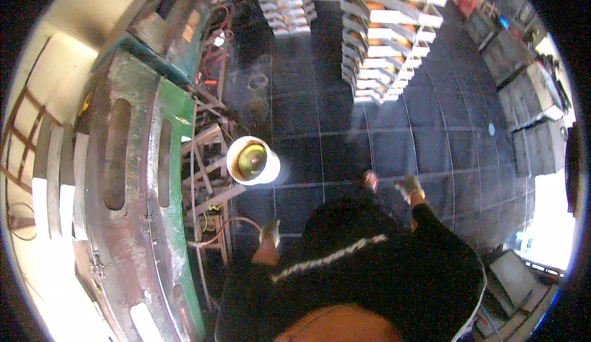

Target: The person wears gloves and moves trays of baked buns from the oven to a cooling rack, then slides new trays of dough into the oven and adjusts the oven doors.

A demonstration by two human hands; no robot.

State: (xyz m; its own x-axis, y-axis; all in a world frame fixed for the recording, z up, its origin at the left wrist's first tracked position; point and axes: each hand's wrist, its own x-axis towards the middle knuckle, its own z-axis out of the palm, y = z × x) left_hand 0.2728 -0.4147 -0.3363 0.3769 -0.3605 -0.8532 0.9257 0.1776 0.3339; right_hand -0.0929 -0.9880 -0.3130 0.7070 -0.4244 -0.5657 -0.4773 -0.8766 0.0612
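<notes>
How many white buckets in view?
1: the white bucket on the dark floor, ahead of the left hand, to the right of the green metal unit. Others may be hidden behind the white stacks.

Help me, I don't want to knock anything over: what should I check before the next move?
1. Round white bucket upright on the dark tiled floor: ok.
2. Bucket contents: cannot tell; the inside looks yellow-green.
3. Light-gloved right hand apart from the tall, white layered stack with orange patches: ok.
4. Light-gloved left hand free of the curved reddish hose: cannot tell; they come close in view.
5. Grip on the bucket: not ok; neither hand touches it.
</notes>
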